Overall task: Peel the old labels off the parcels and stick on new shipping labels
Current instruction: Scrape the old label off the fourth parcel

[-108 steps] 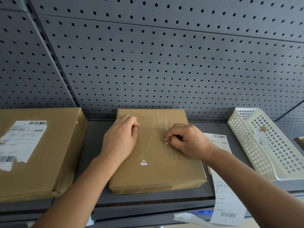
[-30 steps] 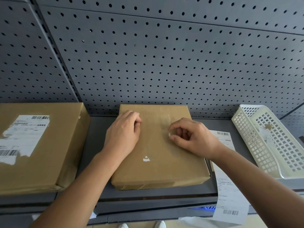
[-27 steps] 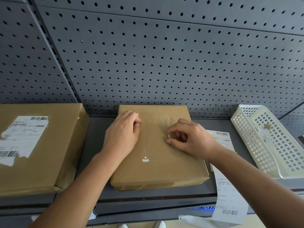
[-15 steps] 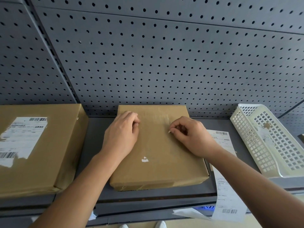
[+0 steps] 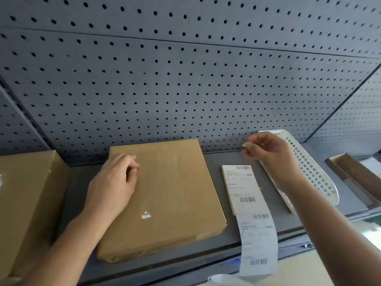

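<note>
Head view — parcel point(image 5: 175, 182) bare, one white fleck point(image 5: 146, 215) — right hand point(image 5: 270, 153) pinches scrap point(image 5: 246, 144).

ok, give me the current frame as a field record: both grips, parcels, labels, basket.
left grip: rests on the middle parcel, fingers loosely bent, holding nothing
right grip: held up in front of the white basket, pinching a small pale scrap
parcel top: bare except one white remnant; no new label on it
left parcel: partly in view
new labels: strip on the shelf right of the middle parcel, end hanging over the front edge
</note>
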Demonstrator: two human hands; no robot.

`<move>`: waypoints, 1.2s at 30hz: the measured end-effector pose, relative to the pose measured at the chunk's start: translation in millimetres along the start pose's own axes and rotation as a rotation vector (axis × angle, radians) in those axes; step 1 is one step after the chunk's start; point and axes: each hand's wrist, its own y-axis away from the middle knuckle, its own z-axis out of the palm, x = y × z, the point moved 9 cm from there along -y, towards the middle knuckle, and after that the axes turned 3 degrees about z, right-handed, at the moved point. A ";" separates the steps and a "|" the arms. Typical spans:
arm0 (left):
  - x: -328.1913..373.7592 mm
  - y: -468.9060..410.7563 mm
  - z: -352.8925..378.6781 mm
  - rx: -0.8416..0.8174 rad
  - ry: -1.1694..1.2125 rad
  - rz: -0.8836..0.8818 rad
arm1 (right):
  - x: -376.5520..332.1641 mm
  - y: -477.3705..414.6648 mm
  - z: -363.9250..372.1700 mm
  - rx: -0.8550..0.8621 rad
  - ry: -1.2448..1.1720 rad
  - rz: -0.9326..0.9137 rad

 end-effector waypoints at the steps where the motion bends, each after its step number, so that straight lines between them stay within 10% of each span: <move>1: 0.7 -0.6 0.3 -0.006 -0.010 -0.002 | -0.7 -3.3 -26.7 0.091 0.068 -0.012; 5: 2.3 -1.4 2.3 -0.023 -0.034 -0.002 | 3.6 -13.6 -107.5 0.347 0.660 -0.077; 11: 3.5 -2.2 3.3 -0.023 -0.037 -0.017 | 71.7 -44.5 -138.1 0.296 1.080 0.034; 28: 1.9 -3.4 4.8 -0.007 -0.030 -0.010 | 109.1 -46.8 -136.0 0.137 1.123 0.213; 36: 2.0 -3.3 3.2 0.018 0.014 0.000 | 37.3 -38.8 -114.2 0.293 0.994 -0.010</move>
